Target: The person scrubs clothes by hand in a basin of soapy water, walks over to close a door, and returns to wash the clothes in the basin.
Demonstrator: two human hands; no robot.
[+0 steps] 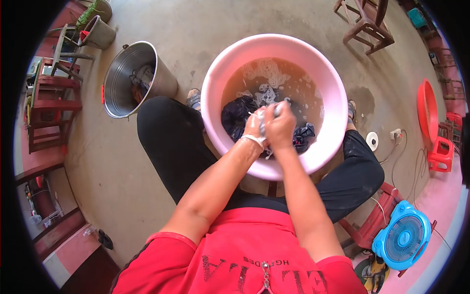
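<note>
A large pink basin point(213, 83) stands between my knees, holding cloudy brown water point(245, 73) with white suds. Over its near half, my left hand point(254, 125) and my right hand point(280, 126) are closed and pressed together. A wet greyish cloth point(263, 125) shows between them; the fingers hide most of it. Suds cling to my left hand, and a white band circles that wrist. Dark wet clothes point(236, 112) lie in the water left of my hands. Another dark bunch of cloth point(303, 136) is to their right.
At left stands a metal bucket point(169, 81) with cloth inside. A wooden chair point(367, 24) is at the upper right. Along the right side are a red basin point(427, 110), a red plastic stool point(441, 154), cords, and a blue fan point(404, 237).
</note>
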